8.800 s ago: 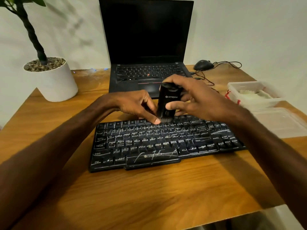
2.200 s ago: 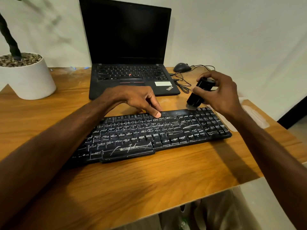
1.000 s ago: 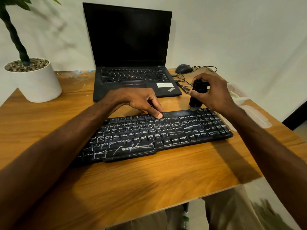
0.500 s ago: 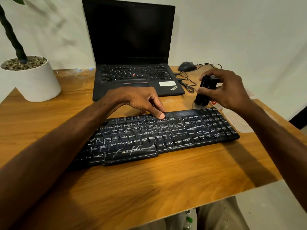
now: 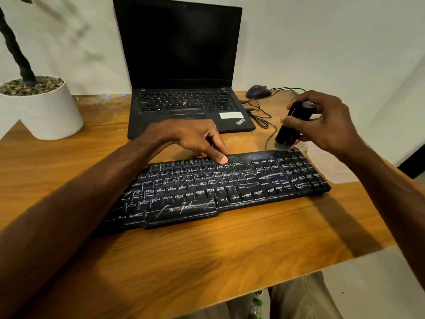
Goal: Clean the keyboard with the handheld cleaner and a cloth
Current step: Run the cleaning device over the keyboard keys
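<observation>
Now my right hand grips the black cylindrical handheld cleaner, tilted, brush tip at the back right corner of the black plastic keyboard, moved there from the middle keys; I judge the top-row pass nearly complete. My left hand presses the top row with its index fingertip. Legible: "ZEBRONICS" on the keyboard, "ThinkPad" on the black laptop.
</observation>
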`<state>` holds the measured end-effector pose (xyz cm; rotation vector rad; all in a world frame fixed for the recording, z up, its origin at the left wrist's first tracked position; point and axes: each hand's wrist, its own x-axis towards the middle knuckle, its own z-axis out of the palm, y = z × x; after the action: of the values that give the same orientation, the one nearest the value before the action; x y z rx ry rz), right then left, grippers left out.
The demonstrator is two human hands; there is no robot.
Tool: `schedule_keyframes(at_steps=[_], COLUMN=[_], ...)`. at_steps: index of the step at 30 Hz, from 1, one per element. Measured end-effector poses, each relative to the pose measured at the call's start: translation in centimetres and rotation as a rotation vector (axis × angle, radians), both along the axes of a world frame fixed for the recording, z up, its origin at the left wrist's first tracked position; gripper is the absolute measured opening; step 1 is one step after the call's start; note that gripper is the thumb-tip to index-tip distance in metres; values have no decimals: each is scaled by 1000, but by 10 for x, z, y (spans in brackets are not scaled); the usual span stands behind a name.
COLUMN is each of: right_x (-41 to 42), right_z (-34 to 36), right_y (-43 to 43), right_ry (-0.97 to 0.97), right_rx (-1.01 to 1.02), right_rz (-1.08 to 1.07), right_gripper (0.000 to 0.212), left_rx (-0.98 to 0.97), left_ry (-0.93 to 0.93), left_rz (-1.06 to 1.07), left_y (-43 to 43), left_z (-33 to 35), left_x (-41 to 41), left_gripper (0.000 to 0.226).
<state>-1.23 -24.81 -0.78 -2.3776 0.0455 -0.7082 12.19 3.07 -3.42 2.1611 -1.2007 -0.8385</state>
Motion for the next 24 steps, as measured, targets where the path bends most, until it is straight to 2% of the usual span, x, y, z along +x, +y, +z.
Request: schedule_keyframes(at_steps=[7, 11, 17, 21, 24], right_x=[6, -1, 0, -5, -2], right_z=[-6, -2, -11, -3, -11], right_y=[9, -3, 4, 0, 8], right_ry=[-40, 37, -63, -17, -46], right_rx=[-48, 45, 9, 45, -20], right_rz=[-41, -6, -50, -14, -8], right_gripper=[30, 28, 29, 27, 28], left_rx=[-6, 0, 16, 3, 17], left_ry=[3, -21, -24, -28, -15], left_rz=[-1, -3, -9, -10, -12], left_y=[1, 1, 2, 3, 3], left_z=[0, 0, 1, 3, 2], left_x=[-1, -1, -6, -8, -6], left_gripper=[31, 31, 33, 38, 31])
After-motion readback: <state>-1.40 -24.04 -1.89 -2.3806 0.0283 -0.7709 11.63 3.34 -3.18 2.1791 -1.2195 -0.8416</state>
